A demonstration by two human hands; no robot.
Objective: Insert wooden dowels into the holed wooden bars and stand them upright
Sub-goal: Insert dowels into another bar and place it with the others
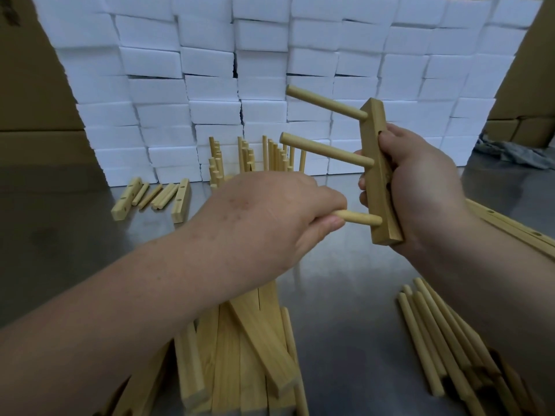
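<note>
Spare pale wooden bars (pixel 240 349) wait below; right hand (pixel 420 181) grips a holed bar (pixel 375 127), left hand (pixel 264 211) pinches its third round dowel (pixel 360 218).

hands: two, left hand (pixel 270 217) and right hand (pixel 420 187). held bar (pixel 380 175): one. inserted dowels (pixel 327 153) in it: three. loose holed bars (pixel 127 199) far left: two, with about four loose dowels (pixel 159 196) between them. upright dowels (pixel 276 154) at back: over ten, exact count unclear. near bar pile (pixel 240 340) and lower-right dowel pile (pixel 435 331): overlapping, not countable.
</note>
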